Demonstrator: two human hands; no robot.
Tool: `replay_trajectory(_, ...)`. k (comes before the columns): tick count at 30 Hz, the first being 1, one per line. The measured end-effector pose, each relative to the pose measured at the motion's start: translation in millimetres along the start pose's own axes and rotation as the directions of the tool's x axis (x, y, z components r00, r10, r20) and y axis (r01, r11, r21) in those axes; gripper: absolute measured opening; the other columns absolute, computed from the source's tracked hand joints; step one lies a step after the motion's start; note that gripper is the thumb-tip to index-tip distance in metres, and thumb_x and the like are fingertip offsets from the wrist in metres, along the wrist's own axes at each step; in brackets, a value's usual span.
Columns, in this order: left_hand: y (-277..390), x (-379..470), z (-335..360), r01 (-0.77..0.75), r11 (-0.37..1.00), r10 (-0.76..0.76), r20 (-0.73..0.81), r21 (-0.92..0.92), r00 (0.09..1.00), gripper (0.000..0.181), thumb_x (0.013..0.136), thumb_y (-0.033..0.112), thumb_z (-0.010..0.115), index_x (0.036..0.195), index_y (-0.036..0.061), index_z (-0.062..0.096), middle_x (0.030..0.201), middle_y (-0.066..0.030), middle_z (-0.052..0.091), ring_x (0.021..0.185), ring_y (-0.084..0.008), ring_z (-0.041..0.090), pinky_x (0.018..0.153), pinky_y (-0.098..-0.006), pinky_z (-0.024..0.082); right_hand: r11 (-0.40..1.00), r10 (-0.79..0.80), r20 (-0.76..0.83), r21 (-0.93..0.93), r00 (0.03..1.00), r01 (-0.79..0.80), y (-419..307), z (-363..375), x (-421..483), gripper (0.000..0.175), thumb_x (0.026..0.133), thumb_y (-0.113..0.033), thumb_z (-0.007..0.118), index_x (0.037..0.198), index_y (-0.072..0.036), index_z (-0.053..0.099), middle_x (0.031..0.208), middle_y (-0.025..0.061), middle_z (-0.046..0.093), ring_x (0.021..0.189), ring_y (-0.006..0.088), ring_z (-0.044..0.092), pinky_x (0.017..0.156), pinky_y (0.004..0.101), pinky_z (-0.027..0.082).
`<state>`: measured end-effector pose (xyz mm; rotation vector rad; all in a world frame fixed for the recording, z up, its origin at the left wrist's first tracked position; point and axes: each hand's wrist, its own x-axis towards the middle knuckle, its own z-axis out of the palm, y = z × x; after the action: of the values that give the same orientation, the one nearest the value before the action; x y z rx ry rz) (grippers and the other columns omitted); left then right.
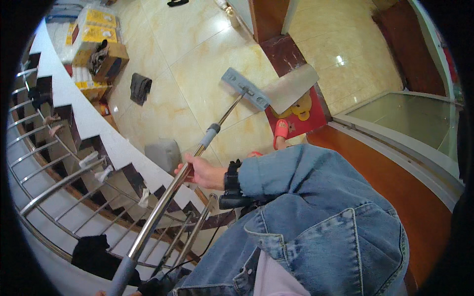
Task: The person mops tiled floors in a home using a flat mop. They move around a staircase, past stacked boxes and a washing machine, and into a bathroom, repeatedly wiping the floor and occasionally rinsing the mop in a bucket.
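Observation:
A flat mop with a steel pole (157, 210) slants up across the view from the bottom left. Its grey rectangular head (245, 88) rests on the glossy tiled floor (200, 70). My right hand (205, 172) is wrapped around the pole below its grey collar, with a black strap at the wrist. Only a little of my left hand (100, 293) shows at the bottom edge, around the grey handle grip (124, 273). By the mop head's right end lies a red doormat (311, 114) with a yellow bear; its beige underside (292, 88) is folded over.
A stair with steel railings (63, 205) curves along the left. Packaged goods (98, 27) and an open cardboard box (111, 61) stand beyond it. A dark folded cloth (140, 88) and a grey stool-like block (162, 153) are on the floor. A glass-panelled door (407, 118) is at right.

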<state>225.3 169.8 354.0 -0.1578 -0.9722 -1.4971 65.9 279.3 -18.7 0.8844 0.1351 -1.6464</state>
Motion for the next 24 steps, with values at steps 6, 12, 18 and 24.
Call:
replay_trajectory(6,104.7,-46.1,-46.4,0.019,0.871,-0.126,0.186,0.491,0.974,0.029,0.085,0.035,0.05,0.07,0.011,0.044,0.055,0.0022,0.038,0.049,-0.011,0.039,0.052,-0.0273,0.038,0.987,0.156,-0.14,-0.029,0.978,-0.161,126.8,-74.3,58.2,0.027,0.091,-0.031,0.038,0.094,-0.004,0.039,0.083,0.0126,0.054,0.082,0.0279,0.057,0.073,0.044,0.048)
replay_trajectory(12,154.8,-91.7,-92.4,0.36,0.802,-0.491,0.185,0.477,0.851,0.031,0.087,0.024,0.044,0.059,0.0116,0.04,0.05,0.0009,0.041,0.044,-0.0109,0.041,0.051,-0.0286,0.04,0.945,0.195,-0.24,-0.214,0.951,-0.247,188.6,-160.2,87.9,0.027,0.091,-0.031,0.039,0.097,-0.005,0.039,0.081,0.0122,0.054,0.075,0.0271,0.057,0.069,0.0425,0.048)
replay_trajectory(18,174.7,-142.1,-125.4,0.123,0.903,-0.234,0.23,0.412,0.945,0.024,0.087,0.026,0.045,0.071,0.0079,0.048,0.052,0.0004,0.048,0.046,-0.0096,0.048,0.047,-0.0257,0.042,0.931,0.06,-0.459,-0.295,0.886,-0.216,186.6,-181.7,89.6,0.022,0.091,-0.026,0.036,0.095,-0.006,0.041,0.072,0.0113,0.053,0.071,0.0268,0.058,0.059,0.0397,0.048)
replay_trajectory(24,114.6,-175.9,-172.6,0.235,0.956,-0.285,0.372,0.174,0.883,0.022,0.083,0.021,0.047,0.066,0.0076,0.05,0.051,-0.0002,0.051,0.043,-0.011,0.049,0.047,-0.0266,0.043,0.915,-0.226,-0.288,-0.392,0.931,0.101,59.4,-179.1,112.4,0.02,0.088,-0.023,0.038,0.08,-0.005,0.043,0.064,0.0095,0.051,0.061,0.0234,0.054,0.058,0.0379,0.046)
